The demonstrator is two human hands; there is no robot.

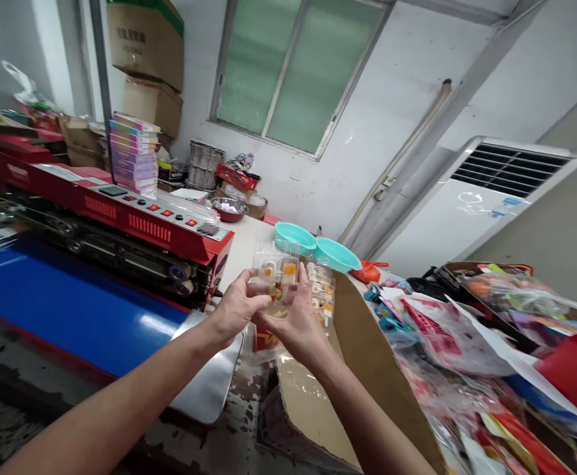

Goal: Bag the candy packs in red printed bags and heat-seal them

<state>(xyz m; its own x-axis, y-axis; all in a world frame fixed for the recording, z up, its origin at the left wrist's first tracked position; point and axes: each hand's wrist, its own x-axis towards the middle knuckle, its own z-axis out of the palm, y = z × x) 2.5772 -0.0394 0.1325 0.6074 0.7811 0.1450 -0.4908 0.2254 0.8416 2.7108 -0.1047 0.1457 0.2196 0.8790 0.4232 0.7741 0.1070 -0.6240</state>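
Note:
Between both hands is a clear plastic pack (269, 270) with small toy-like food pieces inside, among them a fried egg and an orange square. My left hand (237, 305) grips its left side, thumb and fingers closed on it. On the other side my right hand (299, 322) holds it with the thumb below and the fingers upright along the edge. Just beyond my right hand, several similar packs (329, 291) lie in an open cardboard box (368, 330). Under the hands shows a red and yellow printed piece (265, 339), partly hidden.
A red machine (150, 227) with a blue conveyor belt (85, 300) and metal end plate (204, 389) stands at left. Two turquoise basins (338, 254) sit behind the box. Stacked purple boxes (133, 155) stand on the far table. Plastic packaging (447, 336) is heaped at right.

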